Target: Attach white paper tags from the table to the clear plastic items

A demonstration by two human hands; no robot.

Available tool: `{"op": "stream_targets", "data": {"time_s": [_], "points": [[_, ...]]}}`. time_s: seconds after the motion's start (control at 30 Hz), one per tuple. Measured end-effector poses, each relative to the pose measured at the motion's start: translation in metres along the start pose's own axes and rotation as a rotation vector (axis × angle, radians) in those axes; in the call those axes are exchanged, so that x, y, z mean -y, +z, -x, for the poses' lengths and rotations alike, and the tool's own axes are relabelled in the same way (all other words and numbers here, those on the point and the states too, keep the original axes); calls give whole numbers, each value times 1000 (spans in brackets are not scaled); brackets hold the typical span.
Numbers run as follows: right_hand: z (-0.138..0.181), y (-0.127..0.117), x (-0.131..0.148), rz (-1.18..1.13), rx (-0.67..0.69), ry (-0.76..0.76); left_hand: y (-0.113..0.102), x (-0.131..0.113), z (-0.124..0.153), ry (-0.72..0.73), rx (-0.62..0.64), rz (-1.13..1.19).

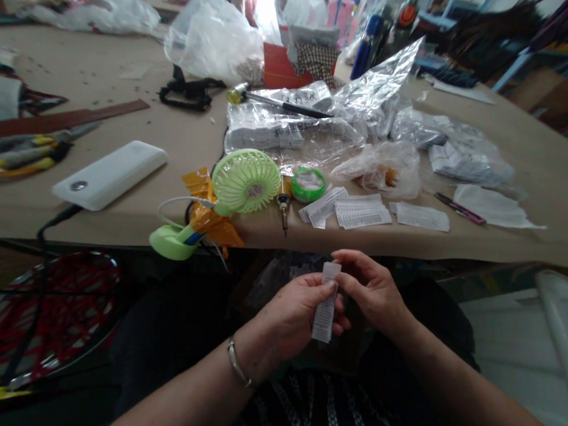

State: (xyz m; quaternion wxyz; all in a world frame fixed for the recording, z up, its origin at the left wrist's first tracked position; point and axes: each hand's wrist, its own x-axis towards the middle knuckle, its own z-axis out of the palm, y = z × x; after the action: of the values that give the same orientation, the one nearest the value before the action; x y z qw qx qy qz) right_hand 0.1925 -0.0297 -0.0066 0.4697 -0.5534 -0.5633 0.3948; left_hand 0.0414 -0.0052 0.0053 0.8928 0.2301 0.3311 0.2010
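My left hand [293, 309] is closed on a narrow printed paper strip [325, 316], its thumb pressed on the strip's face. At the strip's upper end, the thumb and forefinger of my right hand [374, 291] pinch close to the right edge. Both hands are above my lap, in front of the table edge. Stacks of similar printed paper strips [363, 211] lie along that edge, with another pile [421, 216] to their right. Beside them is a small green round tub [308, 184] with white material inside.
A green fan [245, 180] bound with orange tape and a pointed tool [283, 206] stand at the table edge. A white power bank [112, 174] with a cable and several pliers [22, 154] are left. Tweezers [459, 207] lie right. Clear plastic bags [297, 138] cover the middle.
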Motion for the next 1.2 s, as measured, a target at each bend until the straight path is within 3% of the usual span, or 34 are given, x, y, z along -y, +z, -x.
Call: {"op": "stream_targets", "data": {"time_s": [0.1, 0.2, 0.7, 0.87, 1.03, 1.1, 1.2], "points": [[1, -2, 2, 183, 13, -163, -2, 0, 1, 5, 16, -2], [0, -3, 1, 263, 32, -221, -1, 0, 2, 3, 13, -10], [3, 1, 1, 289, 67, -166, -4, 5, -1, 10, -32, -6], [0, -3, -7, -44, 113, 105, -5, 5, -1, 19, 9, -4], [-7, -11, -15, -522, 464, 354, -7, 7, 0, -2, 107, -13], [-9, -11, -17, -599, 557, 387, -7, 8, 1, -24, 134, -21], [-10, -7, -18, -687, 586, 377, -6, 10, 3, -38, 143, -32]]}}
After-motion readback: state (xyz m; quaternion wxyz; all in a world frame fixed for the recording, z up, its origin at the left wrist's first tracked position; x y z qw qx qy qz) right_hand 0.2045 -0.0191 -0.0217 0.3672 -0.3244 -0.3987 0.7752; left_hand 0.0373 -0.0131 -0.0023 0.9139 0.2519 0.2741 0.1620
